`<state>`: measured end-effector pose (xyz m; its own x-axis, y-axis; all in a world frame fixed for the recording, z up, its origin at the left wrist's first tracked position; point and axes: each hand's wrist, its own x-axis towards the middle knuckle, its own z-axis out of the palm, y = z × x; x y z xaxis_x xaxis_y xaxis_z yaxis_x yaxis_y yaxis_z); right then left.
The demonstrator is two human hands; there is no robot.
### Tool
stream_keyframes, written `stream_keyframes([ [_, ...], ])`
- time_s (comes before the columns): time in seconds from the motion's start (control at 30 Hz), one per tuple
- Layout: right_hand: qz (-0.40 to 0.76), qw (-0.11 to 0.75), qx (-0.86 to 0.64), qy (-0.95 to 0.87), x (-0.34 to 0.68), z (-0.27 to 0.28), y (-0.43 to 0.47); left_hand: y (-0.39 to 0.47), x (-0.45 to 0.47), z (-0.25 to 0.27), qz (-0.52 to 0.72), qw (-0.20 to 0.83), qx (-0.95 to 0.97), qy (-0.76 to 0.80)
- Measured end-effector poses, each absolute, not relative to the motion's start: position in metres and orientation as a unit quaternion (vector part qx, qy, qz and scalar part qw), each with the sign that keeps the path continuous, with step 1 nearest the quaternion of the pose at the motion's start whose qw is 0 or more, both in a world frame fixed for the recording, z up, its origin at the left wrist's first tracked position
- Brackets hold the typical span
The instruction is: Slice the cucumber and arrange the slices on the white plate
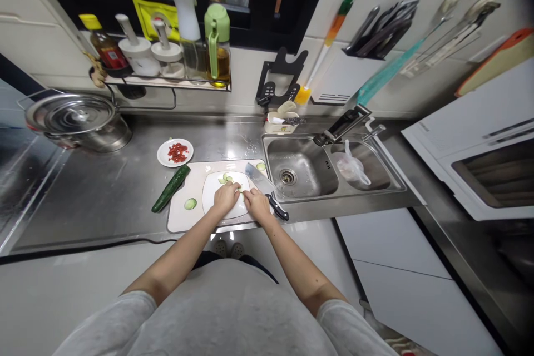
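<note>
My left hand (226,198) and my right hand (257,204) meet over a white rounded square (209,196), a plate or part of the cutting board. Their fingers are pinched around pale green cucumber slices (241,191), partly hidden by the fingertips. More cucumber slices (226,178) lie just beyond my left hand. On the pale cutting board (179,217) are a cucumber end piece (190,203) at left and another piece (261,167) at upper right. A knife (278,207) with a black handle lies beside my right hand. A dark green cucumber (171,189) rests against the board's left side.
A white plate (163,157) of chopped red pieces stands behind the cucumber. To the right is a double sink (300,150) with a plastic bag (352,169). A lidded steel pot (100,130) stands at left. Bottles and jars line a wall rack (167,84).
</note>
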<state>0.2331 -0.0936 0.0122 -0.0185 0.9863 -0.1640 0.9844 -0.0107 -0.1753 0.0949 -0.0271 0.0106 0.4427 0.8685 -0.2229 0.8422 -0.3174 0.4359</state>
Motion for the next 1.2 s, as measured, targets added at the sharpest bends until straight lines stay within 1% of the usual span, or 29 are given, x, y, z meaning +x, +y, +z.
stream_keyframes([
  [0.23,0.122,0.004,-0.706,-0.697,0.232,0.008,-0.096,-0.032,0.094,0.012,0.025,0.226,0.82,0.526],
  [0.6,0.108,0.029,-0.718,-0.687,0.225,0.003,-0.099,-0.033,0.092,0.012,0.023,0.229,0.813,0.535],
  [1.2,0.125,0.005,-0.729,-0.673,0.216,0.011,-0.098,-0.033,0.091,0.013,0.021,0.222,0.817,0.532],
])
